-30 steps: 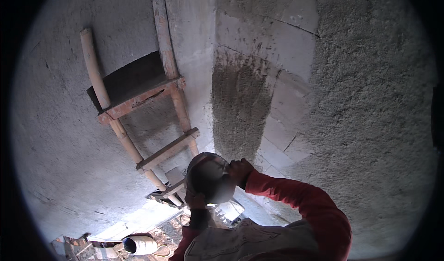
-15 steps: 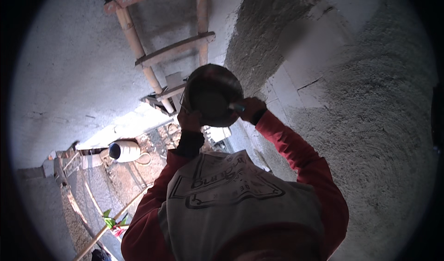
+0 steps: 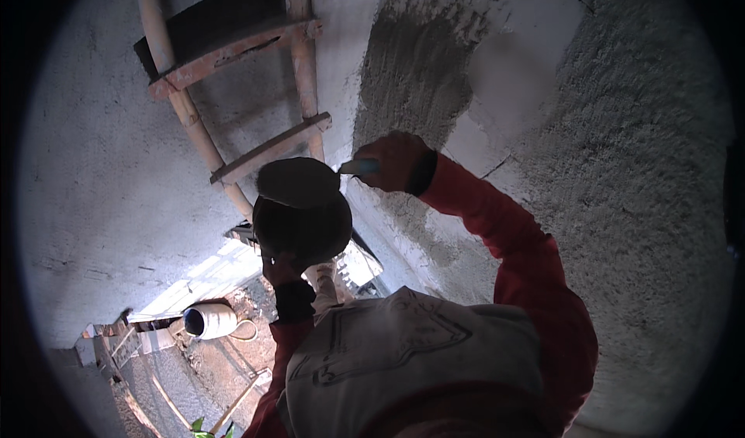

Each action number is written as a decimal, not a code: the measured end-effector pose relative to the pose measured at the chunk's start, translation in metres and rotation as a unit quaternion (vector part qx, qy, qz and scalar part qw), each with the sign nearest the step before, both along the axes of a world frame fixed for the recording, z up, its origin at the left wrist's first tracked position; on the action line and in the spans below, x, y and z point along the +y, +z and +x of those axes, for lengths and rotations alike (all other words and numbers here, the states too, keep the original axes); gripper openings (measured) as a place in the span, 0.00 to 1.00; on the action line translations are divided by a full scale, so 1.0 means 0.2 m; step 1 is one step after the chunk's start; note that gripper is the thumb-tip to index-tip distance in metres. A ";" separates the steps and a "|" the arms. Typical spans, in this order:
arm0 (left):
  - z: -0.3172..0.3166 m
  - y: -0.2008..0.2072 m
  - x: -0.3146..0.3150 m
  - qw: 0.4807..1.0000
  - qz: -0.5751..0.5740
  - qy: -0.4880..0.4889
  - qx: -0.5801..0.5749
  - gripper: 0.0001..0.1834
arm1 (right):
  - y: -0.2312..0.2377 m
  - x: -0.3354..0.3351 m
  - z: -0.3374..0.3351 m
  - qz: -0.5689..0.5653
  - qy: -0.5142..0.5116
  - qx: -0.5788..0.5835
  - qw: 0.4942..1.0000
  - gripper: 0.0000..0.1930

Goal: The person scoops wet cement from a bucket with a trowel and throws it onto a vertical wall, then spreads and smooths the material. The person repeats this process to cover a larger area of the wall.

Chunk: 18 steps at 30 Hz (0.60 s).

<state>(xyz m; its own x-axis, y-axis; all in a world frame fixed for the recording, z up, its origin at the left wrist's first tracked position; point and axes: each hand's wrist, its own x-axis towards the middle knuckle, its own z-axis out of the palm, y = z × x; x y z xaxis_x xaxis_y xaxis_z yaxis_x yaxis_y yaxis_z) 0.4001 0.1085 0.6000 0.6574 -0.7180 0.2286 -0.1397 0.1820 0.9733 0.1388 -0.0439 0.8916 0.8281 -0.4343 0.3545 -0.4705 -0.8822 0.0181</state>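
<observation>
My left hand [image 3: 284,269] grips the near edge of a dark round pan [image 3: 303,232], held up in front of my chest. My right hand [image 3: 397,162] is closed round the teal handle of a trowel [image 3: 299,182]. The trowel's dark rounded blade lies across the far part of the pan and hides some of its inside. Whether mortar sits on the blade I cannot tell in the shadow. Beyond my right hand, a darker patch of mortar [image 3: 407,81] covers part of the wall.
A bamboo ladder [image 3: 186,116] with wooden rungs leans at the far left. Rough grey plaster [image 3: 636,205] covers the right wall beside pale bare blocks [image 3: 516,73]. Down below, a white barrel [image 3: 213,321] lies on the ground, near poles and a leafy green plant [image 3: 203,430].
The pan has come down and to the left. My right hand has risen away from the pan's right side, and the trowel blade now shows across the pan's far part.
</observation>
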 end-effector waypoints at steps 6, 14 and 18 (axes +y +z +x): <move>0.13 0.08 0.07 0.962 0.058 0.064 0.260 0.31 | 0.41 -0.46 0.09 0.543 -0.026 -0.099 0.833 0.19; 0.18 0.11 0.02 0.953 0.110 0.051 0.279 0.33 | 1.02 -1.20 -0.99 0.136 -0.348 -0.117 0.920 0.18; 0.18 -0.08 0.00 0.953 0.074 -0.001 0.293 0.30 | 1.42 -0.57 -1.12 0.151 -0.339 -0.449 0.813 0.22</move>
<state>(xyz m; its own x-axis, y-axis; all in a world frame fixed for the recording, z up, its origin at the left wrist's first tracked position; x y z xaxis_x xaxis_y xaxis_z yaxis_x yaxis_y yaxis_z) 0.4364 0.1089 0.5848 0.6393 -0.7156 -0.2815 0.4363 0.0361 0.8991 -0.0851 -0.1579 1.1757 -0.1717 -0.8626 0.4759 -0.5550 -0.3144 -0.7701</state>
